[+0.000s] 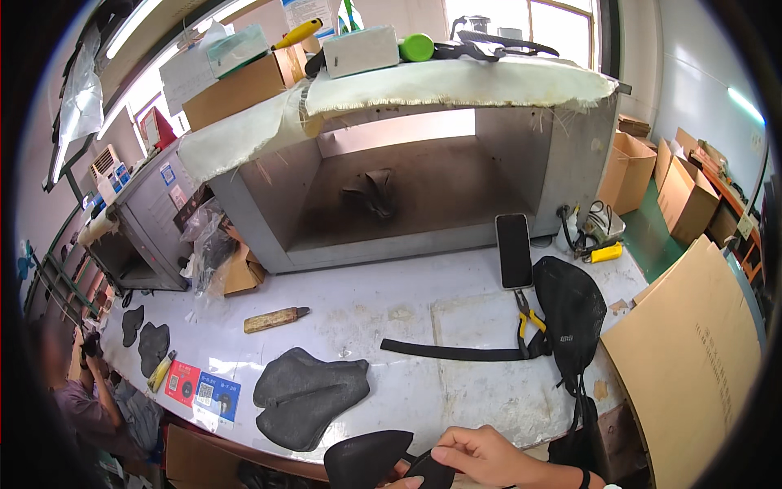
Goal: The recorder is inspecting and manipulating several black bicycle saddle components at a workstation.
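Black saddle-shaped piece [365, 461] up close: right hand [482, 456] pinches its edge, left hand [407, 482] touches, grip hidden; it looks light, pliable, best held by the rims.

At the bottom edge, the curved black piece [365, 460] is cut off and the left hand [410, 482] mostly hidden; far left, a co-worker's head [55, 352] is blurred.

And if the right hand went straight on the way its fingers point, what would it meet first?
The black piece already at the fingertips of the right hand. Past it, leftward, the dark lobe seems next, though depth there is unclear.
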